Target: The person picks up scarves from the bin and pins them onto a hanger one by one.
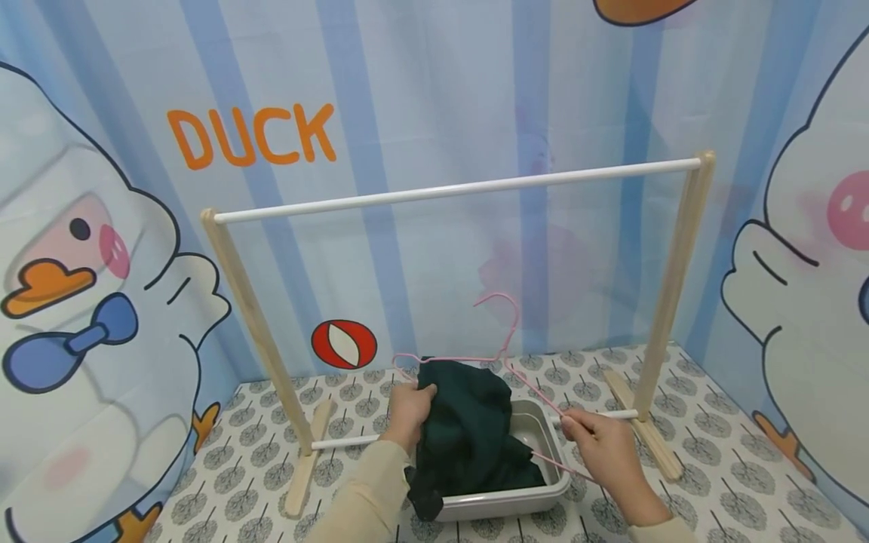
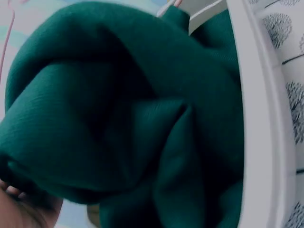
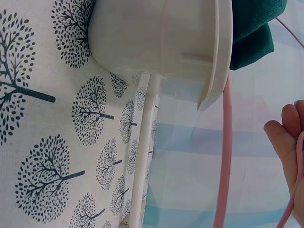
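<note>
A dark green garment [image 1: 468, 430] hangs bunched over the left part of a pink wire hanger [image 1: 539, 394], its lower folds lying in a light grey basin [image 1: 502, 504]. My left hand [image 1: 409, 411] grips the garment's upper left edge beside the hanger's left shoulder. In the left wrist view, green cloth [image 2: 142, 118] fills most of the picture and only part of that hand shows low at the left. My right hand [image 1: 606, 452] holds the hanger's right end between thumb and fingers. The hook stands upward above the basin.
A rack with a white top bar [image 1: 462, 188], wooden posts [image 1: 258, 324] and a low white bar [image 1: 346, 442] stands around the basin. A tree-patterned cloth [image 1: 366, 392] covers the table. Behind hangs a striped curtain [image 1: 434, 90] with cartoon ducks.
</note>
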A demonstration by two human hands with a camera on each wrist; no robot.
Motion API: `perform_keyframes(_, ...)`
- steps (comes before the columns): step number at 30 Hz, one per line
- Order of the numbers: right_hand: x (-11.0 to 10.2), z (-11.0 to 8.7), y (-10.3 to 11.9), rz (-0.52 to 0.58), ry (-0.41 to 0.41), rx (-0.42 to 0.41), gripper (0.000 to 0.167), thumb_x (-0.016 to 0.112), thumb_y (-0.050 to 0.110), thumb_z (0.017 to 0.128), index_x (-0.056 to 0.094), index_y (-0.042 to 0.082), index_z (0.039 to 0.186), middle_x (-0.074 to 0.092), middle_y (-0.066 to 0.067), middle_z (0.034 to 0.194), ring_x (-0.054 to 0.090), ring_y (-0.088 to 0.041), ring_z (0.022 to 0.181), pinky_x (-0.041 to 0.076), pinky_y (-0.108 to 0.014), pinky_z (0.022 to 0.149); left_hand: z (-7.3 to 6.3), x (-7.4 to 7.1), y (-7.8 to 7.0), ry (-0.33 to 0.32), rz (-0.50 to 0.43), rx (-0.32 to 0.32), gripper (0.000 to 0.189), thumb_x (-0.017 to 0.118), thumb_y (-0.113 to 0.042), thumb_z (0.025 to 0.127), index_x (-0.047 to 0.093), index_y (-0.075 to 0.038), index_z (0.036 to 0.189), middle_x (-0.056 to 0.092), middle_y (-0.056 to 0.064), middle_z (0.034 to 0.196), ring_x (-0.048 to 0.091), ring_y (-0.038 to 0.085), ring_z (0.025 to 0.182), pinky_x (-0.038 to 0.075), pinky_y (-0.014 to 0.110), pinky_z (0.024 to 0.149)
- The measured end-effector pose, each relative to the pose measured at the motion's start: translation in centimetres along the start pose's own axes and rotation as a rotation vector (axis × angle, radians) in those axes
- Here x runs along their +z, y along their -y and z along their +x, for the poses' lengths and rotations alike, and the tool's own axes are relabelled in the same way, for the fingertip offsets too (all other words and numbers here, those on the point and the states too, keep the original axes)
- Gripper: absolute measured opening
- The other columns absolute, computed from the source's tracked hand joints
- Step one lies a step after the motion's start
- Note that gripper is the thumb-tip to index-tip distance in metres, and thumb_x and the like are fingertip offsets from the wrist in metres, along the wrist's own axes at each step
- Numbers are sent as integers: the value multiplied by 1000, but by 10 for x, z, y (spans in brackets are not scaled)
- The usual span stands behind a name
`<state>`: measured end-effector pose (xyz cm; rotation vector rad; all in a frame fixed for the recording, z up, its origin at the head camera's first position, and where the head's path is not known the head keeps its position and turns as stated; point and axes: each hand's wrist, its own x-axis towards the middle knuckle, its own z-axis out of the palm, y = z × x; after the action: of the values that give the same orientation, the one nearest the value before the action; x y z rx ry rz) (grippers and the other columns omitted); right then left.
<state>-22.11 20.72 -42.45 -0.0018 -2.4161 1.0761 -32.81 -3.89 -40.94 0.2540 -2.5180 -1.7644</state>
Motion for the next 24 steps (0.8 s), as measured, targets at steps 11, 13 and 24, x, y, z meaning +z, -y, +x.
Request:
perform_keyframes(11,-2,-3,-3,9,-58,-112,11,66,10,85,69,16,76,61,7,62,43,0,49,37,-21,45,15,-16,1,-63,26,19,35,55,-16,92,58,9,116,55,26,120,52,39,110,45,49,90)
perform_keyframes(13,-3,-3,-3,21,-58,-110,10,66,10,85,70,16,78,62,6,63,44,0,49,37,-21,44,16,-17,5,-68,35,12,27,56,-18,92,63,6,100,61,22,103,57,33,94,50,42,79)
perform_keyframes(24,-9,-3,-6,41,2,50,11,62,17,89,72,12,87,67,1,70,50,-2,54,36,-22,43,-1,-26,25,192,-111,-73,81,47,-56,90,39,13,132,55,24,117,59,32,103,45,46,92)
